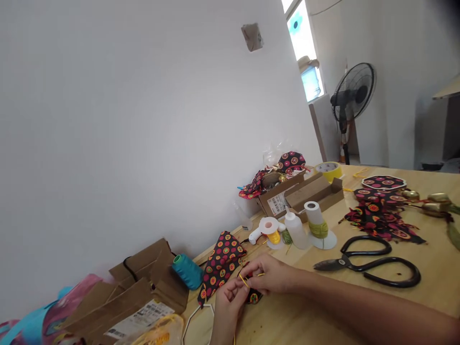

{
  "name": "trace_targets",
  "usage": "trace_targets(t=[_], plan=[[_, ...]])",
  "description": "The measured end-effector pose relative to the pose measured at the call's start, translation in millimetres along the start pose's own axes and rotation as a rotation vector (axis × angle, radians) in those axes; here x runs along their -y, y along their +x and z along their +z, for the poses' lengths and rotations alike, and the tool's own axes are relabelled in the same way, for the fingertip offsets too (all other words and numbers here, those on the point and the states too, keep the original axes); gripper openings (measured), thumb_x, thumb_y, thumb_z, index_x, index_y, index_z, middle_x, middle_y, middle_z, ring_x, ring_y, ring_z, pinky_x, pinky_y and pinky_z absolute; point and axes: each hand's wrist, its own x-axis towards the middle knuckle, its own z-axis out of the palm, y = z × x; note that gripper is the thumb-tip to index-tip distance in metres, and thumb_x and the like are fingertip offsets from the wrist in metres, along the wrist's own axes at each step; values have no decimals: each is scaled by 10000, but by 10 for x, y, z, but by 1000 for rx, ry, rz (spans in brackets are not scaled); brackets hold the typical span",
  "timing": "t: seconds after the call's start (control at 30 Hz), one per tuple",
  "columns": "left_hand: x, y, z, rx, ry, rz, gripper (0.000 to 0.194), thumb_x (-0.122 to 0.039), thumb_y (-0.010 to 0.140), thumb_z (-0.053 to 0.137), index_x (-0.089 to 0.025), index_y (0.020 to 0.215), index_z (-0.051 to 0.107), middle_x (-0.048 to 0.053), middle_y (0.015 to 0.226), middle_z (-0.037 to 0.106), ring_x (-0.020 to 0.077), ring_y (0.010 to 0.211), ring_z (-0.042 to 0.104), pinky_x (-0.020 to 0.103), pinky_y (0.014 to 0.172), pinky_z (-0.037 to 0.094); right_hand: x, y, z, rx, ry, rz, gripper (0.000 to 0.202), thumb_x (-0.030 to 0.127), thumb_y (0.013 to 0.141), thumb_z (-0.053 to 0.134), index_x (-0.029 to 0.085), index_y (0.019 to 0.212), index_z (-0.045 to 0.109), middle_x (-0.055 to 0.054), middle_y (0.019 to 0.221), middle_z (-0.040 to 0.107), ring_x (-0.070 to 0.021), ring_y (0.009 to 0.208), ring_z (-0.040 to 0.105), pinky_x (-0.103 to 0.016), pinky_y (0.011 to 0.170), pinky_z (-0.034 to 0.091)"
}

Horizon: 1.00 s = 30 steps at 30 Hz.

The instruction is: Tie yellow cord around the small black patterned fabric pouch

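Note:
Fingertips of both hands meet over the wooden table, with a thin yellow cord (244,280) between them. My left hand (230,298) is closed in a pinch on the cord. From the right, my right hand (268,274) reaches in, its thumb and forefinger pinched on the same cord. Dark patterned fabric (222,262) lies just behind the hands, and a smaller patterned piece (254,296) shows partly beneath them. A white frame (186,327) rests to the left of my left wrist. Black-handled scissors (366,262) lie beyond my right forearm.
A teal thread cone (187,272) leans by an open cardboard box (143,292) at left. Behind the hands stand a yellow spool (273,236), a white bottle (295,231) and a green yarn spool (319,230). Fabric scraps (381,220) and yellow tape (328,170) lie farther right.

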Motion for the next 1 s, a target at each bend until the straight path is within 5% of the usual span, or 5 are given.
trace_targets(t=[0.27, 0.4, 0.7, 1.0], plan=[[40, 8, -34, 96, 10, -61, 403, -506, 478, 681, -121, 532, 573, -125, 338, 251, 11, 323, 142, 161, 349, 67, 5, -61, 5, -187, -580, -163, 162, 219, 686, 518, 219, 784, 646, 60, 505, 432, -65, 479, 342, -174, 441, 212], [86, 73, -33, 78, 20, -36, 419, -519, 447, 685, -128, 470, 536, -113, 323, 298, 12, 314, 176, 166, 348, 77, 74, -97, 15, -179, -803, -157, 122, 235, 693, 521, 217, 749, 628, 52, 520, 488, -68, 471, 377, -168, 444, 223], [115, 26, 3, -17, 35, 8, 348, -460, 533, 664, -120, 536, 589, -40, 406, 533, 18, 265, 319, 156, 303, 158, 22, -72, 6, -217, -888, -74, 159, 270, 708, 504, 249, 767, 650, 9, 589, 626, -118, 536, 505, -195, 469, 236], [206, 37, -4, -51, 10, 70, 360, -463, 550, 657, -107, 580, 607, -27, 464, 550, 17, 293, 333, 151, 312, 195, 37, -69, 21, -178, -784, -82, 194, 224, 732, 459, 242, 702, 650, 26, 583, 633, -99, 522, 513, -189, 477, 251]])
